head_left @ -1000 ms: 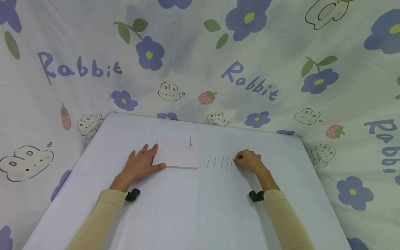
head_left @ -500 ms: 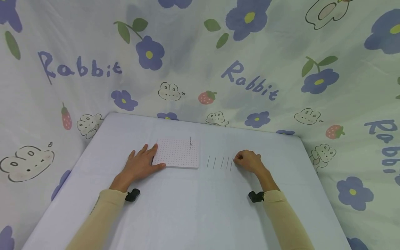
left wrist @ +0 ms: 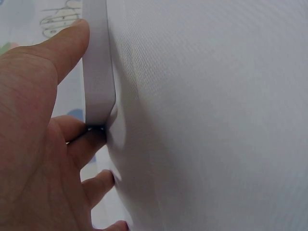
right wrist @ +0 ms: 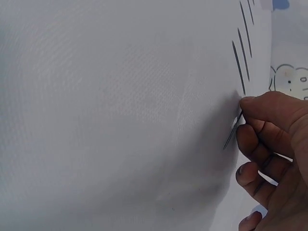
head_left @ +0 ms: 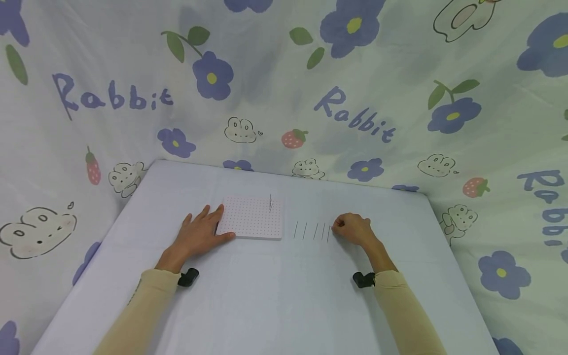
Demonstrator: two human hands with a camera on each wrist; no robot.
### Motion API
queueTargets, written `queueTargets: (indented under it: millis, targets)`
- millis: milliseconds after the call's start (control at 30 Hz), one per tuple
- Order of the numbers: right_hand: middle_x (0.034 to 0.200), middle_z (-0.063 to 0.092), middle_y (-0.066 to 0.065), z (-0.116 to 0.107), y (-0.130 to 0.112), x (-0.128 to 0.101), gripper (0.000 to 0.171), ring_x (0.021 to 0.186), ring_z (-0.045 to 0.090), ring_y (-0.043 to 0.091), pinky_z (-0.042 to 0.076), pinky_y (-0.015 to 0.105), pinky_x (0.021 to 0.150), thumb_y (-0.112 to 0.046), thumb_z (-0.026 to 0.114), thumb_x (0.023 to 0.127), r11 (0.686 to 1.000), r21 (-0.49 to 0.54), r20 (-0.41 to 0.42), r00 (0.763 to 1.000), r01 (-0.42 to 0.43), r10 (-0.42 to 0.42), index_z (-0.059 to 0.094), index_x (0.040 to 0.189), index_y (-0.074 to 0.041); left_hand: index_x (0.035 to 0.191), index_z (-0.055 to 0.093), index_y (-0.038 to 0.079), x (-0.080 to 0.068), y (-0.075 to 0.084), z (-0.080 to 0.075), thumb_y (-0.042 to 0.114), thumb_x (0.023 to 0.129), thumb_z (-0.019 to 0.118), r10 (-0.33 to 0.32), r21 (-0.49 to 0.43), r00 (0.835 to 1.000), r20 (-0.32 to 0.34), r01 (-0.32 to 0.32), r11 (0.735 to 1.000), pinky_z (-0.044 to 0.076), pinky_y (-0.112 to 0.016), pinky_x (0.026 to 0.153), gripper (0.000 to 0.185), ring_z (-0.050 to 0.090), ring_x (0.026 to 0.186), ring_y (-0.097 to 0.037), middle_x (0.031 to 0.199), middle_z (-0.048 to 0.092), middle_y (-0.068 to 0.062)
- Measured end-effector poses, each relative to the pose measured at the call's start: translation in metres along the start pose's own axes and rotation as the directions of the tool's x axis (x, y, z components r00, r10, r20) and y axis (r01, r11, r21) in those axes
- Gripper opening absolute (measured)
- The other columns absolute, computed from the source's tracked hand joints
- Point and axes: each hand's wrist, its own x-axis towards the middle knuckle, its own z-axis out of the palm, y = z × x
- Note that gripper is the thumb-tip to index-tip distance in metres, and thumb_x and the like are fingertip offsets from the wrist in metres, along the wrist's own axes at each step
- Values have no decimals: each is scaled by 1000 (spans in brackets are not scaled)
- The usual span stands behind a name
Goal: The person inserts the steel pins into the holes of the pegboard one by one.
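A white square pad (head_left: 253, 217) with red dots lies on the table, and one needle (head_left: 270, 203) stands upright near its far right corner. My left hand (head_left: 208, 227) rests flat at the pad's left edge, fingers straight. In the left wrist view the thumb (left wrist: 62, 48) and fingers lie against the pad's corner (left wrist: 98, 72). Several thin needles (head_left: 310, 230) lie in a row to the right of the pad. My right hand (head_left: 339, 226) sits at the row's right end. In the right wrist view it pinches one needle (right wrist: 232, 132) between thumb and forefinger (right wrist: 262, 108), against the cloth.
The table (head_left: 275, 296) is covered in a pale cloth. A floral sheet (head_left: 346, 118) printed with "Rabbit" hangs behind it and on both sides. Black wrist cameras (head_left: 188, 277) sit at both cuffs.
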Motion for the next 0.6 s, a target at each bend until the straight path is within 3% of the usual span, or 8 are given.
queueTargets:
  millis: [600]
  targets:
    - [81, 67, -2, -7, -4, 7, 15, 77, 59, 19, 40, 54, 81, -24, 64, 95, 1000, 9, -62, 998, 8, -8, 73, 93, -12, 158, 26, 2, -1, 1, 0, 67, 90, 60, 2, -5, 1000, -5, -2, 1000, 8, -75, 113, 100, 19, 150, -47, 160, 33, -22]
